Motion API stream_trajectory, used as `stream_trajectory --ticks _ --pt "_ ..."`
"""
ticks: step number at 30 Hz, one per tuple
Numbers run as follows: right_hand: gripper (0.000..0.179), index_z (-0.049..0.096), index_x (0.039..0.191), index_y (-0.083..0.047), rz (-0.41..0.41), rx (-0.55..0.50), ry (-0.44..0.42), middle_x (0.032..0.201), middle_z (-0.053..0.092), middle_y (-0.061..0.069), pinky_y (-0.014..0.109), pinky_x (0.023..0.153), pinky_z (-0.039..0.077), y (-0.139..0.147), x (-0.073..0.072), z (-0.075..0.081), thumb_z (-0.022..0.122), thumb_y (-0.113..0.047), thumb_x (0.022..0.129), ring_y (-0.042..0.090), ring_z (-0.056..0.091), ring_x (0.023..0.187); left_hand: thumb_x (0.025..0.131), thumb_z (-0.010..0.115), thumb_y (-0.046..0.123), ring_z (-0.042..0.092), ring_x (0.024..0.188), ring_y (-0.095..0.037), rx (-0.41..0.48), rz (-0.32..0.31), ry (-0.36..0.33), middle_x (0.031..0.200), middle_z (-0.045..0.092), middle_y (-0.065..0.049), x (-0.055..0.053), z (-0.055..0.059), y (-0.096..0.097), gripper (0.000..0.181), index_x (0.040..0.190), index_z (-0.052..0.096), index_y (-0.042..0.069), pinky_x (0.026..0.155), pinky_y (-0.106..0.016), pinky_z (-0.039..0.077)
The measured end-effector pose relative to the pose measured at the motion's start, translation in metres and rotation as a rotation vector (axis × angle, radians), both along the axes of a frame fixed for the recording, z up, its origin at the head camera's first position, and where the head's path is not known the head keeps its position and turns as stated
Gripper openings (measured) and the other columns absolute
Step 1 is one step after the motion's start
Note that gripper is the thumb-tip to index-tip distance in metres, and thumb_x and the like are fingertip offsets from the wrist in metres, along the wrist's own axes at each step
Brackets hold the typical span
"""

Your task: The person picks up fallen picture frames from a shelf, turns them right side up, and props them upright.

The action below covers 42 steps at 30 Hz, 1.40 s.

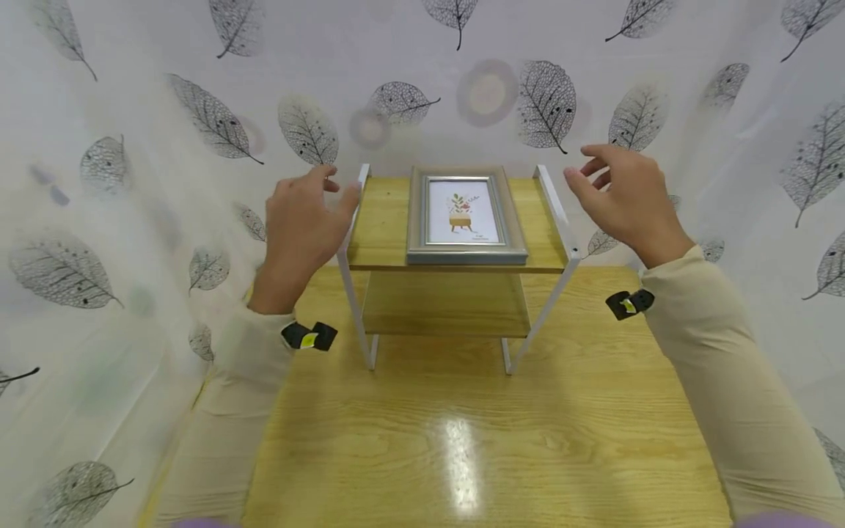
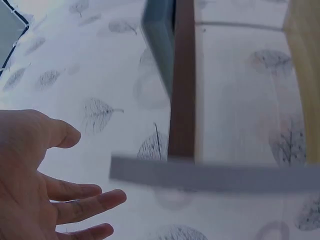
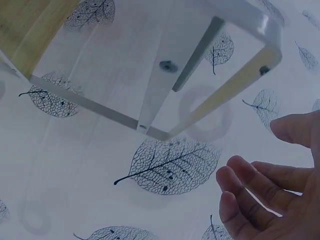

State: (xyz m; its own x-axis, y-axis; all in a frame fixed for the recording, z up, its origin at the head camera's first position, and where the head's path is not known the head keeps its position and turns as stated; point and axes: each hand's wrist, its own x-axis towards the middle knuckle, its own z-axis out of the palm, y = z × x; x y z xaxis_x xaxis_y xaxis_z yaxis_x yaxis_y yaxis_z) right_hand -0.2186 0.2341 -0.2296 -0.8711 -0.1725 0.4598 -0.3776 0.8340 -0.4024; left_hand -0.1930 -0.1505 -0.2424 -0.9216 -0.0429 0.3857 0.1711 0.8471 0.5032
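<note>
A picture frame [image 1: 466, 254] with a plant print lies face up on the top board [image 1: 383, 213] of a small two-tier wooden shelf with white metal legs. My left hand [image 1: 305, 220] hovers by the shelf's left side, fingers relaxed and holding nothing. Off the right side, my right hand [image 1: 630, 194] is raised, its fingers loosely bent around nothing. In the left wrist view the left hand [image 2: 55, 185] is spread beside a white bar [image 2: 215, 175] of the shelf. The right wrist view has the right hand [image 3: 275, 185] apart from the shelf's metal side [image 3: 170, 65].
The shelf's lower board [image 1: 445, 304] sits under the top one. It stands on a glossy wood-grain surface [image 1: 422, 440]. A white sheet with leaf prints [image 1: 396, 44] hangs behind and along both sides. Each wrist wears a black strap [image 1: 309, 336].
</note>
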Motion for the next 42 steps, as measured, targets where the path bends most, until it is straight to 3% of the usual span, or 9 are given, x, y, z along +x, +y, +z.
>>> stream_trajectory --ticks 8,13,15,18,20,21,26,31,42 --pt "0.064 0.051 0.141 0.009 0.078 0.148 -0.243 0.119 0.066 0.029 0.059 0.094 0.047 -0.038 -0.014 0.013 0.05 -0.043 0.104 0.044 0.061 0.109 0.102 0.046 0.053 0.041 0.126 -0.042 -0.184 -0.064 -0.147 0.131 0.062 -0.015 -0.008 0.008 0.037 0.06 0.136 0.062 0.006 0.104 -0.055 0.034" --pt "0.059 0.061 0.128 0.012 0.089 0.214 -0.297 0.119 0.066 0.031 0.059 0.097 0.046 -0.054 -0.018 0.009 0.054 -0.04 0.102 0.046 0.06 0.11 0.103 0.043 0.054 0.038 0.127 -0.044 -0.271 -0.091 -0.224 0.131 0.059 -0.018 -0.012 0.004 0.049 0.059 0.134 0.066 0.009 0.103 -0.054 0.033" --pt "0.052 0.071 0.109 0.009 0.078 0.252 -0.286 0.094 0.07 0.026 0.052 0.085 0.05 -0.058 -0.018 0.006 0.055 -0.04 0.101 0.041 0.062 0.09 0.103 0.042 0.053 0.037 0.125 -0.043 -0.29 -0.103 -0.246 0.13 0.059 -0.016 -0.014 0.003 0.052 0.057 0.132 0.068 0.011 0.102 -0.053 0.032" --pt "0.048 0.07 0.076 -0.001 0.066 0.297 -0.269 0.059 0.054 0.009 0.043 0.07 0.038 -0.06 -0.018 0.003 0.055 -0.04 0.101 0.029 0.047 0.068 0.103 0.042 0.051 0.039 0.118 -0.042 -0.285 -0.13 -0.253 0.129 0.061 -0.013 -0.016 0.0 0.056 0.055 0.126 0.071 0.011 0.099 -0.053 0.033" --pt "0.051 0.057 0.06 -0.007 0.068 0.308 -0.279 0.052 0.035 0.0 0.04 0.068 0.027 -0.061 -0.018 0.001 0.055 -0.039 0.101 0.024 0.034 0.064 0.102 0.043 0.05 0.041 0.113 -0.04 -0.28 -0.145 -0.254 0.126 0.063 -0.012 -0.017 -0.002 0.057 0.053 0.119 0.074 0.011 0.095 -0.052 0.035" --pt "0.052 0.055 0.057 -0.009 0.075 0.308 -0.289 0.05 0.034 -0.002 0.041 0.07 0.027 -0.061 -0.018 0.0 0.055 -0.037 0.101 0.024 0.034 0.065 0.102 0.043 0.049 0.042 0.111 -0.039 -0.275 -0.151 -0.253 0.124 0.063 -0.012 -0.018 -0.002 0.058 0.052 0.116 0.075 0.01 0.094 -0.052 0.035" --pt "0.052 0.047 0.053 -0.013 0.098 0.304 -0.335 0.051 0.038 -0.001 0.044 0.076 0.026 -0.064 -0.018 -0.003 0.055 -0.031 0.101 0.027 0.036 0.068 0.101 0.047 0.041 0.041 0.101 -0.035 -0.245 -0.158 -0.242 0.109 0.063 -0.011 -0.016 -0.003 0.061 0.044 0.093 0.075 0.009 0.088 -0.048 0.035" --pt "0.052 0.048 0.052 -0.013 0.095 0.283 -0.312 0.051 0.037 -0.001 0.042 0.075 0.023 -0.065 -0.017 -0.006 0.056 -0.029 0.101 0.027 0.035 0.068 0.1 0.048 0.033 0.039 0.098 -0.034 -0.231 -0.159 -0.225 0.096 0.058 -0.01 -0.015 -0.002 0.063 0.041 0.07 0.062 0.009 0.087 -0.046 0.032" --pt "0.047 0.046 0.054 -0.011 0.095 0.232 -0.277 0.05 0.036 0.0 0.044 0.076 0.017 -0.068 -0.015 -0.011 0.056 -0.023 0.099 0.026 0.032 0.069 0.1 0.048 0.026 0.041 0.101 -0.035 -0.232 -0.149 -0.205 0.098 0.059 -0.009 -0.015 -0.005 0.067 0.04 0.065 0.06 0.01 0.085 -0.046 0.035"
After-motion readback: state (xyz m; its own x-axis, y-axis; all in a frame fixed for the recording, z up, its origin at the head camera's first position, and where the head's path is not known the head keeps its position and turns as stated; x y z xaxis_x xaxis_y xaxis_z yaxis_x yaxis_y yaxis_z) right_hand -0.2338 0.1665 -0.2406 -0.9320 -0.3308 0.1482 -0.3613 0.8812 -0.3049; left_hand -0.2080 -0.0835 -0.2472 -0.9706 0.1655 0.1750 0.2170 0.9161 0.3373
